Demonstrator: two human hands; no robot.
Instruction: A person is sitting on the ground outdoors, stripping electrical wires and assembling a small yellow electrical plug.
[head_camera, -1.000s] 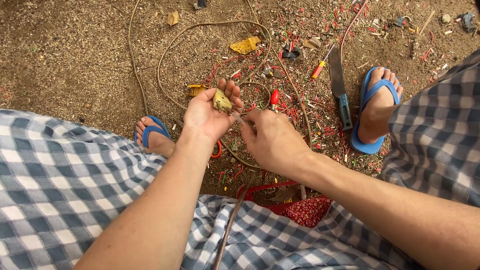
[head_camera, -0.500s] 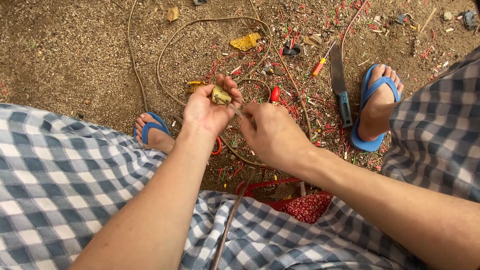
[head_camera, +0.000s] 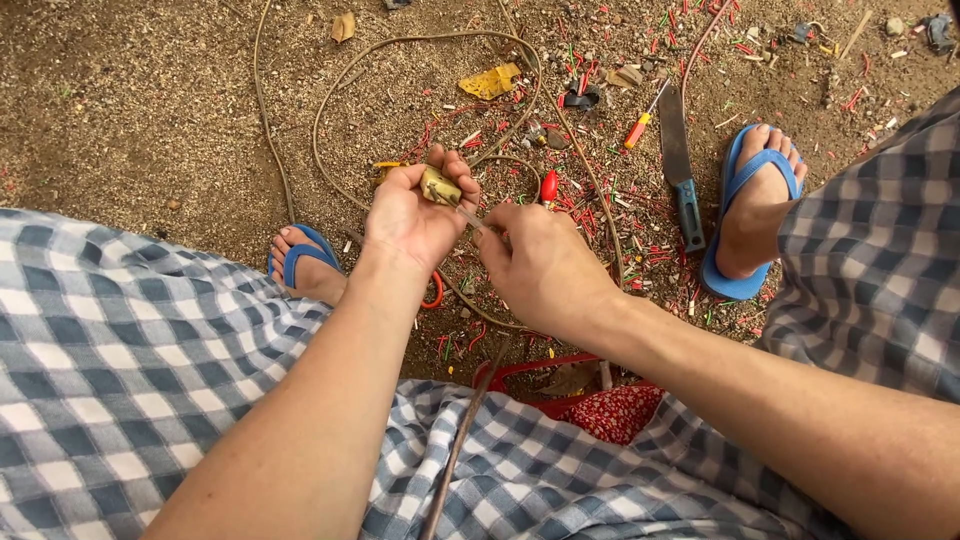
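Bare sandy ground (head_camera: 120, 110) fills the upper view, and the person's blue-and-white checked cloth (head_camera: 110, 350) covers both knees below it. A long brown cable (head_camera: 330, 110) loops across the dirt from the upper left round to the middle and passes behind the hands. Each foot wears a blue flip-flop: the left one (head_camera: 300, 262) peeks out beside the left forearm, the right one (head_camera: 745, 225) sits well out on the right. Just left of that foot lies a big knife (head_camera: 678, 160) with a blue-grey handle, blade pointing away. A red patterned cloth (head_camera: 615, 412) with a red strap lies between the knees.

The left hand (head_camera: 410, 215) is curled around a small yellowish brass-coloured piece (head_camera: 440, 187), pinched between thumb and fingers above the littered ground. The right hand (head_camera: 540, 265) is closed around a thin metal tool (head_camera: 470, 218), its tip touching the piece. Beyond the knuckles lie a red-handled tool (head_camera: 548, 186), a small orange screwdriver (head_camera: 637, 130), a crumpled yellow scrap (head_camera: 490, 82), and many red and green wire clippings (head_camera: 600, 205).
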